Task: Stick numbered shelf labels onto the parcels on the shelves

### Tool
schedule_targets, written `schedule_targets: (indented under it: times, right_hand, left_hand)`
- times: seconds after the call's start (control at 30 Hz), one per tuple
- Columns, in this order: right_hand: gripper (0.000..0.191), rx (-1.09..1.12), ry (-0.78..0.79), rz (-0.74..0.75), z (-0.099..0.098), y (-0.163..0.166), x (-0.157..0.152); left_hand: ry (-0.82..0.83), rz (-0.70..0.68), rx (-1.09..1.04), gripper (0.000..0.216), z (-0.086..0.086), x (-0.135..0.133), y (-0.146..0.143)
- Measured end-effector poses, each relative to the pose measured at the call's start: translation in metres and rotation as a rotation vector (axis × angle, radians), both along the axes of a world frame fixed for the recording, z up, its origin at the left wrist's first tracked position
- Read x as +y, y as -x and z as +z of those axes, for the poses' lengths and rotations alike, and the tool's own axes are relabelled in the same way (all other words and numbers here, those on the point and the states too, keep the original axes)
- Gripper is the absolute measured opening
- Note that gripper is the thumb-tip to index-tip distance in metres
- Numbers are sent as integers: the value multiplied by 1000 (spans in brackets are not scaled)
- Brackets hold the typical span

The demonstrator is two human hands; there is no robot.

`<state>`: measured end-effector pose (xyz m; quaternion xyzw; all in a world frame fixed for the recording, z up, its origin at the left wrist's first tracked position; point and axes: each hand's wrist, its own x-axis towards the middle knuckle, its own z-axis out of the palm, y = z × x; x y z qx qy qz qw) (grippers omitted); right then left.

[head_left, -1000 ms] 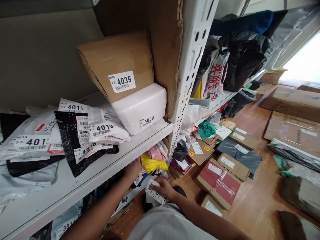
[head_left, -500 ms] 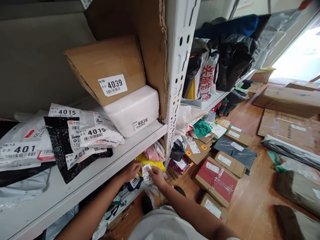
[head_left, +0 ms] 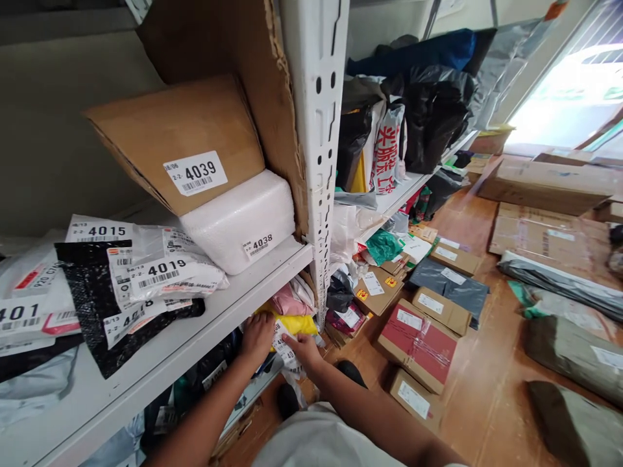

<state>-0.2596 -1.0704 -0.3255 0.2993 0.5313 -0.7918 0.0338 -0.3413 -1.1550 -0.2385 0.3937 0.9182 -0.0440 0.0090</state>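
Note:
My right hand point(head_left: 304, 350) pinches a strip of white printed number labels point(head_left: 284, 347), whose lower end hangs below the fingers. Just left of it, my left hand point(head_left: 257, 336) is at a yellow plastic parcel point(head_left: 302, 323) under the shelf's edge, fingers curled on its left side. The top of the label strip lies against this parcel. A pink parcel point(head_left: 287, 301) is behind the yellow one. Beneath my left wrist are dark bagged parcels point(head_left: 214, 360), partly hidden by the arm.
Above my hands, the white shelf point(head_left: 253, 295) carries a cardboard box point(head_left: 195, 130) labelled 4039, a white wrapped parcel point(head_left: 243, 220) labelled 4038 and several bagged parcels. A perforated upright point(head_left: 324, 130) stands close by. Boxes, including a red-topped one point(head_left: 416, 340), lie on the wooden floor.
My left hand has moved from beside a labelled dark parcel up onto the yellow parcel. My right hand still grips the label strip, now against the yellow parcel. The view has shifted slightly right.

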Motion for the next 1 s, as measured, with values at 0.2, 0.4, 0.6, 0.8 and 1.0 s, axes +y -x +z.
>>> schedule_targets:
  times: [0.2, 0.4, 0.6, 0.8, 1.0]
  right_hand:
    - [60, 25, 59, -1, 2, -33, 20]
    - [57, 243, 118, -45, 31, -15, 48]
    - [48, 309, 35, -80, 40, 33, 39]
    - [39, 208, -83, -112, 33, 51, 34]
    - [36, 142, -47, -29, 31, 44, 46]
  left_hand:
    - [-89, 89, 102, 28, 7, 1, -1]
    - [-257, -402, -259, 27, 38, 8, 19]
    - [-308, -163, -193, 21, 30, 20, 33]
    - [-213, -60, -58, 16, 22, 31, 39]
    - [-97, -31, 39, 25, 15, 40, 41]
